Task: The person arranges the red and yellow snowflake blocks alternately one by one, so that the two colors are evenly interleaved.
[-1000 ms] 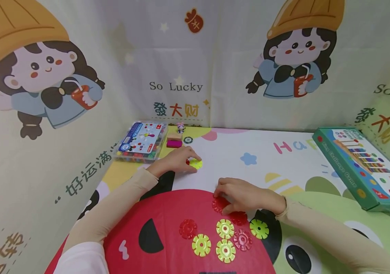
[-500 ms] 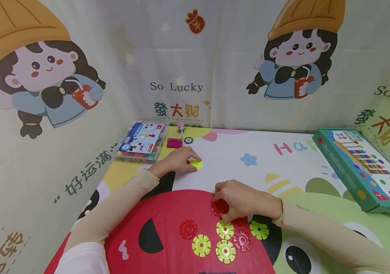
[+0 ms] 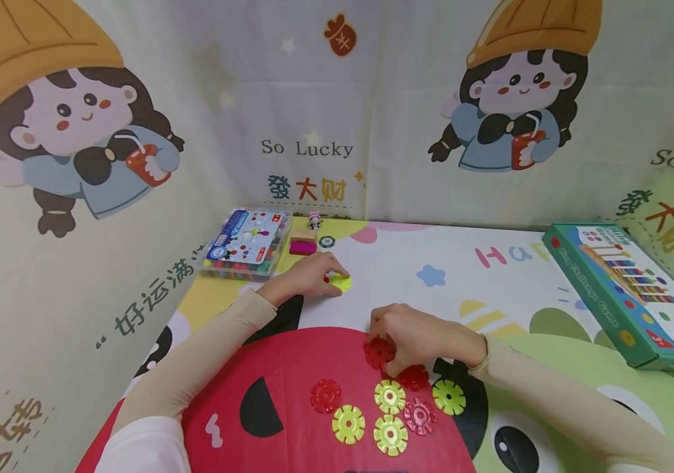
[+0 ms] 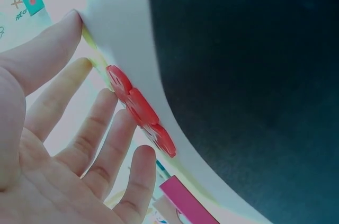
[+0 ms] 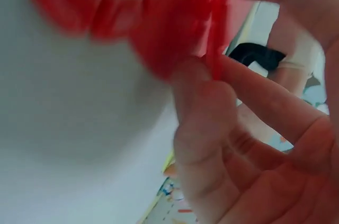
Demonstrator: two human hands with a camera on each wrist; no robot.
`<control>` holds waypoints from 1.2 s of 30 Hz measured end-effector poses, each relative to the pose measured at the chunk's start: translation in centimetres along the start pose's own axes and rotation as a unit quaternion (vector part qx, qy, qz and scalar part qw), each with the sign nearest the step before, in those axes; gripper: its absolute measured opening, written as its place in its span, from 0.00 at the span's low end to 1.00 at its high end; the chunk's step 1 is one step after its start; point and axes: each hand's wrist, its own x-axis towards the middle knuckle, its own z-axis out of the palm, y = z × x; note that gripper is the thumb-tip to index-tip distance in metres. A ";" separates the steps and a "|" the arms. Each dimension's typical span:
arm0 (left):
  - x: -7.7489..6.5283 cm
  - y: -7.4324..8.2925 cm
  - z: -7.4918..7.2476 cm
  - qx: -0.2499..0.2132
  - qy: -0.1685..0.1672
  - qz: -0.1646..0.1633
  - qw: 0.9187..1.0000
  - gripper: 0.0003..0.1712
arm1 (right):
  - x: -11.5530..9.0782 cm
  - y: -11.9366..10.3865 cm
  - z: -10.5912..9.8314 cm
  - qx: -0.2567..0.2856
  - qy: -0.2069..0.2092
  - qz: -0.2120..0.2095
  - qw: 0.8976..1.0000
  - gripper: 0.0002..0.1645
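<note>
My left hand [image 3: 310, 274] rests at the back left, thumb and index fingertip pinching the edges of a yellow notched snowflake disc [image 3: 343, 283]. The left wrist view shows red discs [image 4: 140, 108] beside the yellow one, under the loosely spread other fingers. My right hand [image 3: 412, 332] holds a red snowflake disc [image 3: 378, 355] between thumb and fingers near the middle of the table. In the right wrist view this red disc [image 5: 175, 33] is blurred, close to another red piece [image 5: 63, 7]. Below the hand lies another red disc [image 3: 415, 378], partly covered.
Nearer me lie several yellow discs [image 3: 347, 424] and red discs [image 3: 325, 396]. A clear plastic case [image 3: 245, 244] stands back left, with a small figurine [image 3: 314, 221], a magenta block [image 3: 303, 247] and a round token [image 3: 327, 242] beside it. A green game box [image 3: 632, 295] lies at right.
My right hand has shifted slightly and its fingers have bent more round the red disc, which has moved a little toward the left. The left hand stays where it was.
</note>
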 end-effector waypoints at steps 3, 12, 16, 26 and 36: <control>0.1 0.1 0.1 0.003 -0.001 0.001 1.000 0.25 | 1.0 1.5 -0.3 -0.007 0.035 0.012 0.999 0.26; 0.4 0.1 0.0 0.000 0.005 -0.007 1.000 0.24 | 6.6 7.8 -2.9 0.005 0.142 0.113 0.983 0.23; 0.4 0.1 -0.1 -0.006 0.004 -0.001 1.000 0.24 | 8.0 8.3 -2.7 0.002 0.107 0.101 0.989 0.21; 1.1 0.2 -0.4 -0.003 0.000 0.009 1.000 0.25 | 6.6 4.5 -1.1 -0.080 0.133 0.108 0.982 0.25; 2.3 2.0 0.0 0.003 -0.008 0.054 0.999 0.29 | 2.4 -5.0 2.2 -0.106 -0.037 -0.137 0.984 0.36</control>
